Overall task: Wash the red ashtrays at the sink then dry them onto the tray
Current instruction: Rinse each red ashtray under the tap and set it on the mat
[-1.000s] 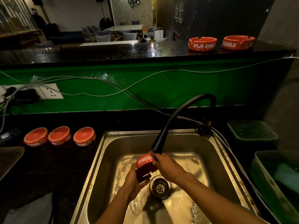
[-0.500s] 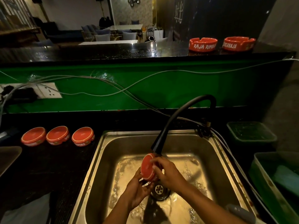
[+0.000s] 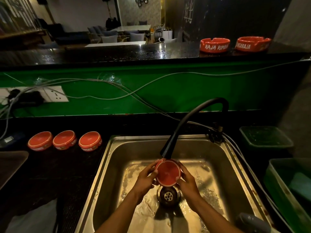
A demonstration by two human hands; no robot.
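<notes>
Both hands hold a round red ashtray (image 3: 168, 173) under the black curved faucet spout (image 3: 190, 130), above the steel sink (image 3: 117, 165) drain (image 3: 168, 196). Left hand (image 3: 146, 179) grips its left edge, right hand (image 3: 188, 180) its right edge; flat base faces the camera. Three red ashtrays (image 3: 64, 140) sit upside down in a row on the dark counter (image 3: 50, 174) left of the sink. Two more red ashtrays (image 3: 234, 45) sit upright on the upper ledge (image 3: 117, 54). Green tubs (image 3: 276, 179) at right.
</notes>
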